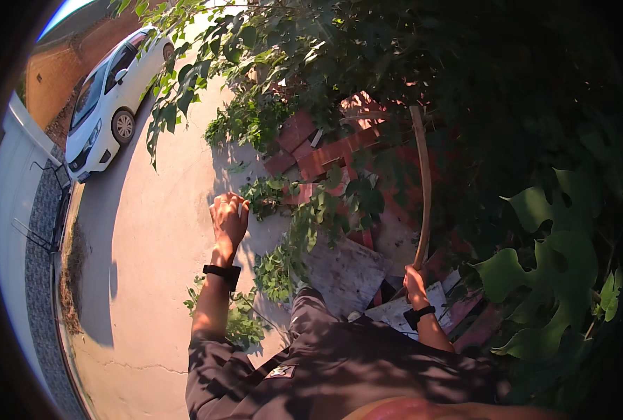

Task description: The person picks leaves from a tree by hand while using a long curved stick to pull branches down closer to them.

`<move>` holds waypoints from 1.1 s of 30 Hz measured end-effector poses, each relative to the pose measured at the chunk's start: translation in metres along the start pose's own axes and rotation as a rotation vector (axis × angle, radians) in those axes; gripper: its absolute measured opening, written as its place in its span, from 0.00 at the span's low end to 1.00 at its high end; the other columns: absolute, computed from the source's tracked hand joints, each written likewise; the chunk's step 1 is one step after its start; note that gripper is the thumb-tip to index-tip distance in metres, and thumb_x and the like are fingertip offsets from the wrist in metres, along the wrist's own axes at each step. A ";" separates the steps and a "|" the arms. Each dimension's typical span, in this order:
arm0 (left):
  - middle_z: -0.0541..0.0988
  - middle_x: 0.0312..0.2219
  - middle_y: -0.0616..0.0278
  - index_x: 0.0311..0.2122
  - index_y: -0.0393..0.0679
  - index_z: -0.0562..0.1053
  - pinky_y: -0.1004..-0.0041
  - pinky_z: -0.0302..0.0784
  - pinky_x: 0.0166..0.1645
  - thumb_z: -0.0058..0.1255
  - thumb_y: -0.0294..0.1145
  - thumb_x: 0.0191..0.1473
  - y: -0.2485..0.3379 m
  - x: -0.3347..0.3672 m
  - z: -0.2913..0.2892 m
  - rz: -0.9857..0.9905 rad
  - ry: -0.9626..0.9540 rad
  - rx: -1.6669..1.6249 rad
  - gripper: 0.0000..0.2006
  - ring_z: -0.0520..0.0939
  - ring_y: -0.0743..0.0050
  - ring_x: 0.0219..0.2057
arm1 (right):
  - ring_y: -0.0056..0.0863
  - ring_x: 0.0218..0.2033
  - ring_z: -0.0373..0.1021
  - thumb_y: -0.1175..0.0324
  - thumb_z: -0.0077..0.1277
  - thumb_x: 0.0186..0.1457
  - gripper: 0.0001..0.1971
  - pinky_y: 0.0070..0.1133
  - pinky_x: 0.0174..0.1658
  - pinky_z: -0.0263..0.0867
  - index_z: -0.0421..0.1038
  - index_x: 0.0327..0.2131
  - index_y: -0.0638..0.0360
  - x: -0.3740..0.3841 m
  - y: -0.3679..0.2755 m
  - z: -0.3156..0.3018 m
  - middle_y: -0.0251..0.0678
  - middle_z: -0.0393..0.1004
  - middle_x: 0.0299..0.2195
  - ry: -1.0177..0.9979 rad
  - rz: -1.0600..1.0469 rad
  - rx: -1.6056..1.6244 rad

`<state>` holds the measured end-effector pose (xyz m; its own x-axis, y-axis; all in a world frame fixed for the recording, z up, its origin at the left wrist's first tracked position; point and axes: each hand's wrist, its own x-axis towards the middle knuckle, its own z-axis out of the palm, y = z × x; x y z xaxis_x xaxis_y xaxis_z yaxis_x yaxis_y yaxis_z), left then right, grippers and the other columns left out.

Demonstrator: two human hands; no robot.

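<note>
My right hand (414, 285) is wrapped round the lower end of a long, slightly bent wooden stick (424, 185). The stick points up and away from me, and its far end reaches the shaded leaves. To the left, my left hand (229, 218) is raised over the pavement with its back toward me and its fingers curled. Whatever those fingers may hold is hidden. Just right of that hand, a leafy vine (266, 196) hangs close to it; I cannot tell whether they touch. Each wrist has a black band.
Reddish boards and bricks (332, 157) lie heaped ahead, with a pale slab (343, 273) near my leg. Dense foliage (521, 84) overhangs the right side, with large leaves (546, 259) close by. A white car (108, 98) stands at far left on the concrete (161, 245).
</note>
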<state>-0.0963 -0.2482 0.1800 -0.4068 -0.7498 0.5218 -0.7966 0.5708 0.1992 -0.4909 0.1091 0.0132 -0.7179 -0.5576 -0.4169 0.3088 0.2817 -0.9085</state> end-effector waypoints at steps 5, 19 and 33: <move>0.74 0.38 0.58 0.36 0.44 0.73 0.62 0.67 0.45 0.55 0.34 0.53 0.061 0.148 -0.021 0.321 0.326 -0.149 0.08 0.73 0.56 0.43 | 0.18 0.06 0.54 0.69 0.48 0.56 0.14 0.20 0.10 0.47 0.61 0.17 0.51 0.008 0.031 -0.022 0.26 0.55 0.08 0.143 0.027 0.038; 0.72 0.49 0.49 0.51 0.39 0.68 0.58 0.67 0.56 0.57 0.48 0.52 0.126 0.422 -0.034 0.539 0.503 -0.190 0.28 0.70 0.48 0.53 | 0.17 0.07 0.54 0.73 0.50 0.53 0.10 0.19 0.11 0.50 0.62 0.20 0.56 -0.023 -0.057 0.082 0.26 0.56 0.10 0.327 -0.167 0.232; 0.73 0.53 0.48 0.50 0.38 0.72 0.53 0.58 0.63 0.42 0.58 0.58 0.072 0.599 0.003 0.471 0.325 0.244 0.30 0.67 0.50 0.59 | 0.17 0.10 0.55 0.74 0.49 0.49 0.10 0.20 0.14 0.52 0.60 0.18 0.55 -0.049 -0.043 0.139 0.24 0.57 0.11 0.532 -0.059 0.125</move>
<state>-0.3988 -0.6574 0.5048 -0.6132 -0.2740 0.7409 -0.6596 0.6937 -0.2893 -0.3820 0.0155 0.0680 -0.9426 -0.0886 -0.3219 0.3070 0.1490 -0.9400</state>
